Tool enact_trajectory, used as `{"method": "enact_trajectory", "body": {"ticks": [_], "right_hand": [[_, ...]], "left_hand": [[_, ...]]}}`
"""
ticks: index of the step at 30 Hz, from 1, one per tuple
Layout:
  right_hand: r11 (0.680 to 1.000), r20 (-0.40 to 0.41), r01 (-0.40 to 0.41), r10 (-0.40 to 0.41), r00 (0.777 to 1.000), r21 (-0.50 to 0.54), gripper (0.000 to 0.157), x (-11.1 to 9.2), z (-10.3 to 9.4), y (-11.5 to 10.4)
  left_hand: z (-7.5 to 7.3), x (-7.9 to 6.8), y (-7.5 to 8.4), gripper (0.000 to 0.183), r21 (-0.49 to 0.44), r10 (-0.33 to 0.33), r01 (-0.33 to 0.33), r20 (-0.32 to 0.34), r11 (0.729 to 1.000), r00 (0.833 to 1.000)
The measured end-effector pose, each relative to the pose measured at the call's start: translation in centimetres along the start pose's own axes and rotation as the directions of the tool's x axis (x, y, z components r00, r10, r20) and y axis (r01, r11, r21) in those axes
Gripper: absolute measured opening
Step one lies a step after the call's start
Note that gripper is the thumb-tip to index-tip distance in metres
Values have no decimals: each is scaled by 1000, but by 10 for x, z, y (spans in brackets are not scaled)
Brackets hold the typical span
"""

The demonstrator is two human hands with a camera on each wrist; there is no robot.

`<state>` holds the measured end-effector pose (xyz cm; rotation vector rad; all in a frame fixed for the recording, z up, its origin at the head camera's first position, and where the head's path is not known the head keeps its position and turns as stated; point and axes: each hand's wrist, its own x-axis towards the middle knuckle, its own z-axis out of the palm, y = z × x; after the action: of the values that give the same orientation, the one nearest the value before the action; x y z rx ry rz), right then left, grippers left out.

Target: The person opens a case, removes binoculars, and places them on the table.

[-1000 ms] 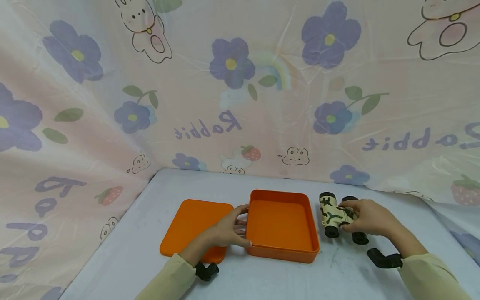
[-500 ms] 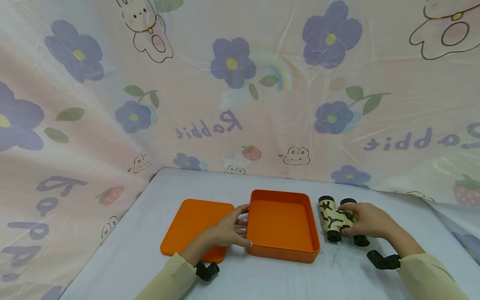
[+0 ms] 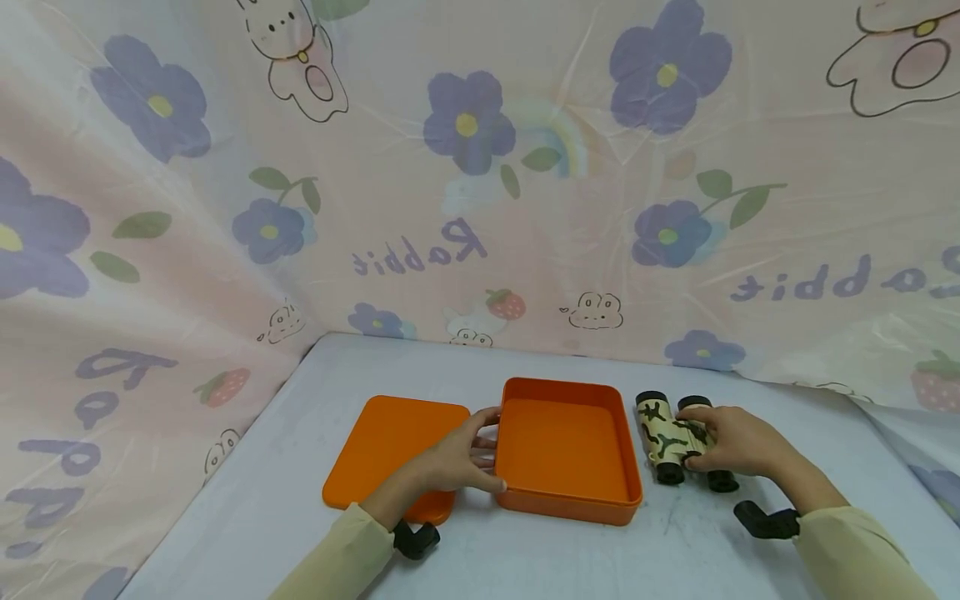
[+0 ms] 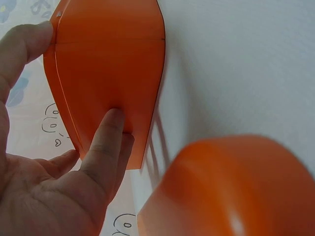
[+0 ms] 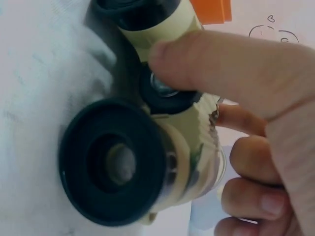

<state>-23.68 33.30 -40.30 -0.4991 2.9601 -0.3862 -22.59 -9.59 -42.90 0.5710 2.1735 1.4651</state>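
An uncovered square orange box sits mid-table with nothing in it. Against its left wall rest the extended fingers of my left hand, the thumb at the near left corner; the left wrist view shows the fingertips on the box's side. To the right of the box, camouflage-patterned binoculars with black ends lie on the table. My right hand grips them around the middle. In the right wrist view the thumb presses the small round piece between the two eyepieces. My hand partly hides the right barrel.
A flat orange lid lies left of the box, partly under my left forearm. White tabletop extends in front of the box. A printed curtain with flowers and rabbits hangs at the back and left side.
The binoculars' left barrel has come slightly toward me and now lies flatter, in line with the right one. My right hand keeps hold of them. The left hand has stayed against the box.
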Motion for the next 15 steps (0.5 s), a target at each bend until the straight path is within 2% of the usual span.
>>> {"method": "enact_trajectory", "body": {"ticks": [5,11,13,15], "right_hand": [[1000,11,-23,23,1000,14,75,-1,2,0],[994,95,-69,61,994,87,88,0,3,1],[995,93,-57,49,994,85,91,1,3,0],[997,54,-45,42,998,58,87,1,0,-3]], "left_hand": [[1,1,0,101,2,-2,2,1,1000,1000],[-1,1,2,101,29,-9,9,-9,1000,1000],[-3,0,3,100,52,-16,16,-12,999,1000],[-6,-1,4,98,74,-18,20,-22,997,1000]]}}
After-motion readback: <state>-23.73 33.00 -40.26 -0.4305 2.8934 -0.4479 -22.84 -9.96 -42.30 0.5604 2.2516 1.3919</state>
